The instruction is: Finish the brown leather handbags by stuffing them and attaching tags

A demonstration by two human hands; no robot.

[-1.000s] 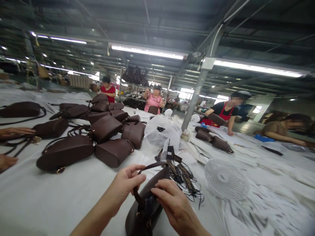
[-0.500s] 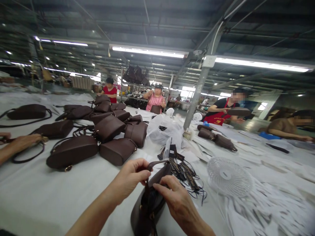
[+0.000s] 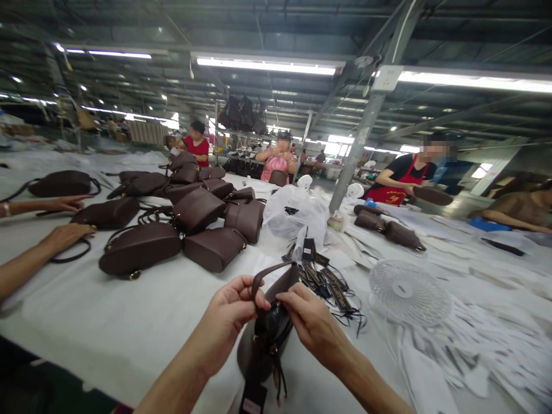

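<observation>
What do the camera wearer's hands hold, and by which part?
A dark brown bag: the left hand holds its handle, the right hand its upper edge.

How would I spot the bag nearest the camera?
Find the white table, then its heap of black tags. The dark brown bag is in front, slightly left. Unlike the piled bags, it has the left hand on its handle and the right hand at its top.
</observation>
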